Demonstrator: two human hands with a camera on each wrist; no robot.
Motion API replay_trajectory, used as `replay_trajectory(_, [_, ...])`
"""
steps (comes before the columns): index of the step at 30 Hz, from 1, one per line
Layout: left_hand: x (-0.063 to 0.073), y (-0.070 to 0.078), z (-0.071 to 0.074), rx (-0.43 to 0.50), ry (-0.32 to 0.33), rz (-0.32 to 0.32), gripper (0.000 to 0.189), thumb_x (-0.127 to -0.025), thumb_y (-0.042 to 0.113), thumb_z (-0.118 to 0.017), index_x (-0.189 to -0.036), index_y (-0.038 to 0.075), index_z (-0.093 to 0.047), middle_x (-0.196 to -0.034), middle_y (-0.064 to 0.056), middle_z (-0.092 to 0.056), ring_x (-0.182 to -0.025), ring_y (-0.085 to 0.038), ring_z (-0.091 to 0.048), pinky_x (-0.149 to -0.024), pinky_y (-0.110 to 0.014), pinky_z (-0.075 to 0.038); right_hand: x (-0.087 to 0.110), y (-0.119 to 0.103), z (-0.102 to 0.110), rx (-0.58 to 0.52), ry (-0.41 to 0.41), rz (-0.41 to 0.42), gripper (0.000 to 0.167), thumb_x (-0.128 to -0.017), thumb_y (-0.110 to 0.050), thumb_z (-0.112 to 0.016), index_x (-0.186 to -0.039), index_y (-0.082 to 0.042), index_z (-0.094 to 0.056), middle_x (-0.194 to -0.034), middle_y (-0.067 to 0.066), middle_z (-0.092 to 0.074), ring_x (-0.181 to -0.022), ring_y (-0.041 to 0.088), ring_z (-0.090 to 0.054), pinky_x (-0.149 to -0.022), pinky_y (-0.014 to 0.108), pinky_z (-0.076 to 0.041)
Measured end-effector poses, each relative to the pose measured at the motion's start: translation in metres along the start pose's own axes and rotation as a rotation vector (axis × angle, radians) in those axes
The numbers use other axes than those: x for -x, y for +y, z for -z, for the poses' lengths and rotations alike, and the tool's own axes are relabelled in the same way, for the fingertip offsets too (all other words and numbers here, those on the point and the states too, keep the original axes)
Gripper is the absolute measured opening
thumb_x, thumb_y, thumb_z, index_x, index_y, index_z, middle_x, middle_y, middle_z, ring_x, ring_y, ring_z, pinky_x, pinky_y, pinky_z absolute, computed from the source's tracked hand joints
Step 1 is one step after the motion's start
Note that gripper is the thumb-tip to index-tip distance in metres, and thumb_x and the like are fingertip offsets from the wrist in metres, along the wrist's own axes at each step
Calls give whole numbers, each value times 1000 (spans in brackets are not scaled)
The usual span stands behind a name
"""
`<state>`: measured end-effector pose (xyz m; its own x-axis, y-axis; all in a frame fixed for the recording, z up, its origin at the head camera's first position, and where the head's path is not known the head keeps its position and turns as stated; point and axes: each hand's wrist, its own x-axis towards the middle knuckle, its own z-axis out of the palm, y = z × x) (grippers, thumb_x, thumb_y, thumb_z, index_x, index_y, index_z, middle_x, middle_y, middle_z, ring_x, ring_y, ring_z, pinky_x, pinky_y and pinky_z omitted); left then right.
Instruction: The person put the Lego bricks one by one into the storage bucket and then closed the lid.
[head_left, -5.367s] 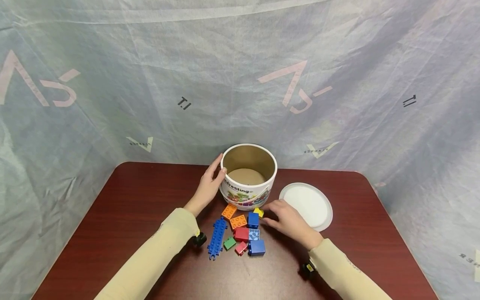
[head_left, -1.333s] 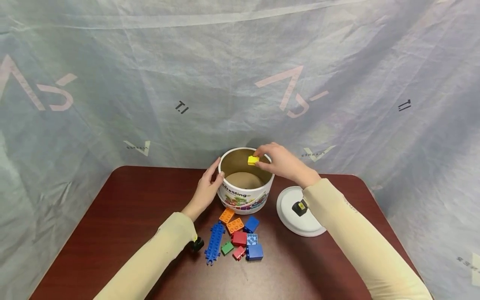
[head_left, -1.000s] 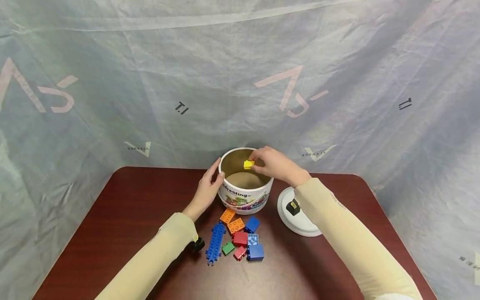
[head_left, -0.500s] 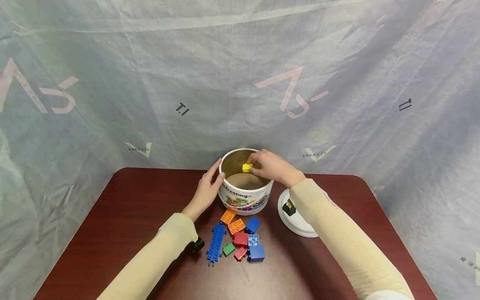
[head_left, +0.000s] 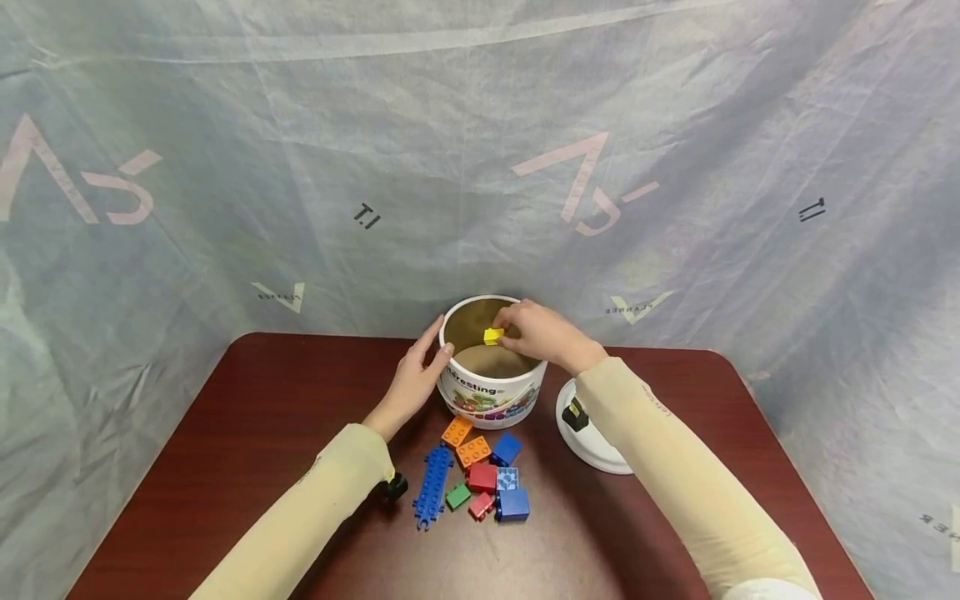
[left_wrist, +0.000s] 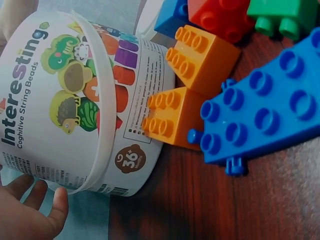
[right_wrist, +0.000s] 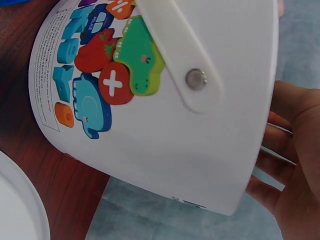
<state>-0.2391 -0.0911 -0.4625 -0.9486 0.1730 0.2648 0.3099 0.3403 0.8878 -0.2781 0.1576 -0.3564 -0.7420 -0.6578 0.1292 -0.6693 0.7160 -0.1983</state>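
A white bucket (head_left: 491,392) with printed pictures and a carrying handle stands upright near the back of the table. My left hand (head_left: 408,379) rests on its left side, fingers spread and fairly straight, thumb by the rim. In the left wrist view, fingertips of this left hand (left_wrist: 37,207) lie along the bucket wall. My right hand (head_left: 543,333) reaches over the right rim and pinches a yellow toy brick (head_left: 492,336) within the bucket's mouth. The right wrist view shows the right hand (right_wrist: 300,150) beyond the rim, with the brick hidden behind the wall.
Before the bucket lie two orange bricks (head_left: 472,452), a long blue piece (head_left: 432,487), a green brick (head_left: 457,497), red bricks (head_left: 482,477) and blue bricks (head_left: 513,505). A white lid (head_left: 600,450) lies at right, partly under the right sleeve. A grey cloth (head_left: 465,167) hangs behind the table.
My right hand has picked the yellow brick up from the table and carried it over the rim, then slightly left and lower into the bucket's mouth. The left hand stays at the bucket.
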Motion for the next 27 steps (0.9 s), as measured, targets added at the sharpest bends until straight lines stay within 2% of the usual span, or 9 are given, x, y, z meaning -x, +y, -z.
replay_trajectory(8, [0, 0, -2, 39, -13, 7, 63, -109, 35, -55, -166, 23, -31, -169, -6, -32, -156, -29, -28, -123, -55, -28, -2, 0, -5, 22, -9, -7, 17, -97, -18, -74, -110, -7, -74, -111, 8, -74, -107, 29, -64, -98, 44, -51])
replay_trajectory(17, [-2, 4, -3, 36, -5, -20, 62, -110, 31, -54, -166, 18, -31, -169, -10, -32, -156, -31, -27, -123, -56, -27, 1, 4, -7, 9, 15, -3, 13, -99, -21, -72, -107, -11, -75, -107, 4, -74, -102, 25, -65, -91, 42, -54])
replay_trajectory(27, [0, 3, -2, 41, -23, -16, 63, -111, 30, -53, -167, 18, -28, -170, -10, -29, -156, -32, -25, -123, -58, -26, 30, 0, 0, -60, 83, 6, 21, -102, -22, -68, -114, -7, -76, -109, 7, -74, -108, 28, -65, -96, 46, -52])
